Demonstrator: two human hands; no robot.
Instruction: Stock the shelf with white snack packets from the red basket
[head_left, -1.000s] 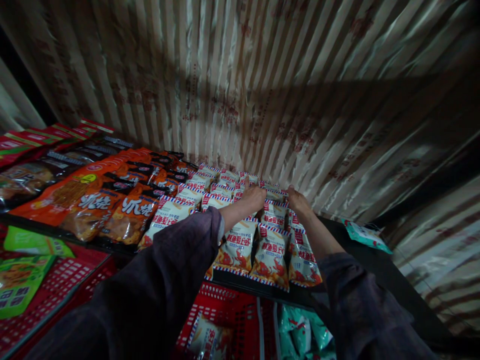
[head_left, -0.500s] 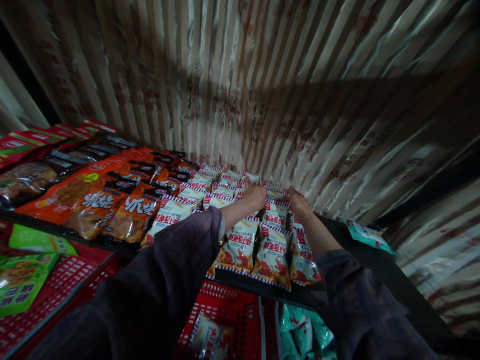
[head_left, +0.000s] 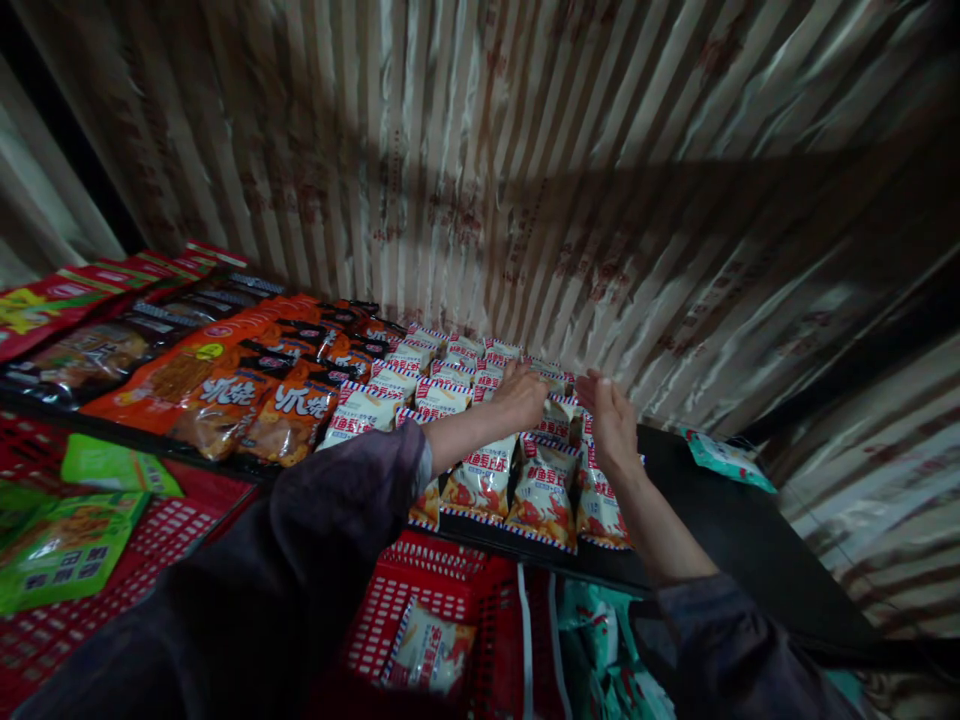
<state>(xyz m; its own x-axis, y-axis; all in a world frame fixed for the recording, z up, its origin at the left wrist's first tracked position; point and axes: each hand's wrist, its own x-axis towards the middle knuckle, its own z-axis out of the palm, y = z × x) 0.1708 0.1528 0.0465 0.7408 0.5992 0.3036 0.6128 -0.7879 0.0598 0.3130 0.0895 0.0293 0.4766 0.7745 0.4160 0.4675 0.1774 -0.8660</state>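
Note:
Rows of white snack bags with red lettering (head_left: pixel 544 490) lie on a black shelf (head_left: pixel 720 510). My left hand (head_left: pixel 523 396) reaches over the back rows, its fingers bent and resting at the bags; whether they grip one is hidden. To its right, my right hand (head_left: pixel 609 415) is upright at the right edge of the rows, fingers stretched out, palm turned toward the bags, holding nothing.
Orange snack bags (head_left: pixel 225 395), dark bags (head_left: pixel 97 345) and red bags (head_left: pixel 52 305) lie left. A teal bag (head_left: pixel 727 458) lies right. Below stand red baskets (head_left: pixel 375 620) with green, white and teal bags. Striped sheeting (head_left: pixel 465 150) hangs behind.
My right hand has moved slightly right and lower, its fingers now more upright and spread. My left hand has shifted slightly right. The view has turned a little, so the shelf goods appear further right.

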